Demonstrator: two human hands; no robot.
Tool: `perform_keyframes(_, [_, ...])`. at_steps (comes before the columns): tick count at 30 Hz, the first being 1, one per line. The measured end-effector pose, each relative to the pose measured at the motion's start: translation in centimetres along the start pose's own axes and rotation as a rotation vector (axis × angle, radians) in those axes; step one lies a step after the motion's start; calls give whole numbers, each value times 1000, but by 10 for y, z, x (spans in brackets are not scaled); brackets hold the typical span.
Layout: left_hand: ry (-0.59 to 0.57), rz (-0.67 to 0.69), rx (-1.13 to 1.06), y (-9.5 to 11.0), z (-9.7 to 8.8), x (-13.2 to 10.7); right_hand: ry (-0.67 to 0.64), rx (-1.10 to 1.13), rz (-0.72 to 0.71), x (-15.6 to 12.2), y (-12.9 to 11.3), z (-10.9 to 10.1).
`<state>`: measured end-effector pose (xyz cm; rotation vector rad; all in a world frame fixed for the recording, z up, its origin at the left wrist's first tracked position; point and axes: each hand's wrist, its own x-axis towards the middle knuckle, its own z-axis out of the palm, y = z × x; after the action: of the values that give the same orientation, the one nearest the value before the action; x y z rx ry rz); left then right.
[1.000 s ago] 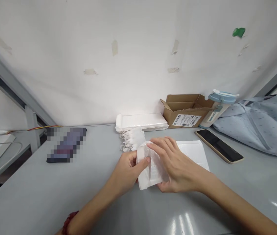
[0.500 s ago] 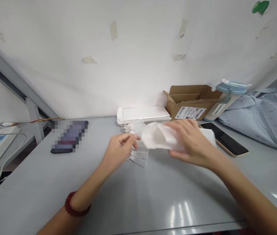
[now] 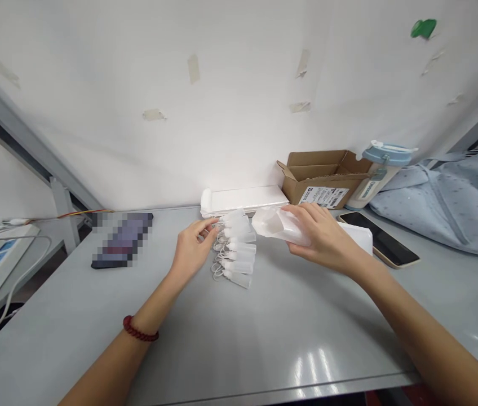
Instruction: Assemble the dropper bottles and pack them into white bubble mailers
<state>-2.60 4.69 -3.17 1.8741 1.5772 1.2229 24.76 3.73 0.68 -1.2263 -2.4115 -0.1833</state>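
My right hand (image 3: 321,237) grips a white paper pouch (image 3: 273,224) with its open mouth turned left, held just above the grey table (image 3: 239,338). My left hand (image 3: 192,248) reaches to a row of several small white tagged items with cord loops (image 3: 234,248); its fingertips pinch at the topmost one by the row's far end. A red bead bracelet (image 3: 140,332) circles my left wrist.
A stack of white pouches (image 3: 243,199) lies against the wall. Behind my right hand are a flat white pouch (image 3: 357,237), a phone (image 3: 380,242), an open cardboard box (image 3: 321,177), a blue-lidded cup (image 3: 376,172) and a blue cloth (image 3: 450,197). A blurred dark item (image 3: 123,239) lies left.
The pouch went from both hands near me to my right hand alone, carried up and away. My left hand let go and moved out to the row of tagged items.
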Motion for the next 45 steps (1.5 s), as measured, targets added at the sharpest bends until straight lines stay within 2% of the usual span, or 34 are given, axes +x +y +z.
perform_keyframes(5, [9, 66, 13, -5, 6, 3, 2, -11, -14, 0, 2, 2])
perform_keyframes(8, [18, 61, -43, -5, 9, 4, 6, -15, -18, 0, 2, 2])
perform_keyframes(14, [29, -85, -204, 13, 0, 0, -28, -61, 11, 0, 2, 4])
perform_keyframes(22, [85, -83, -238, 36, -4, -11, -33, -98, -16, -1, -6, 3])
perform_keyframes(32, [160, -93, -237, 46, 0, -22, -27, -105, -48, -2, -18, 2])
perform_keyframes(35, [97, -26, -235, 50, 9, -30, -25, -86, -78, -3, -23, 2])
perform_keyframes(38, [-71, 116, -271, 55, 15, -37, -12, -81, -106, -5, -26, 2])
perform_keyframes(40, [-148, 161, -307, 56, 15, -38, 1, -80, -113, -6, -26, 3])
perform_keyframes(42, [-114, 100, -323, 53, 11, -34, 9, -79, -108, -6, -24, 3])
perform_keyframes(45, [68, -14, -215, 37, 2, -19, 15, -87, -79, -5, -20, 3])
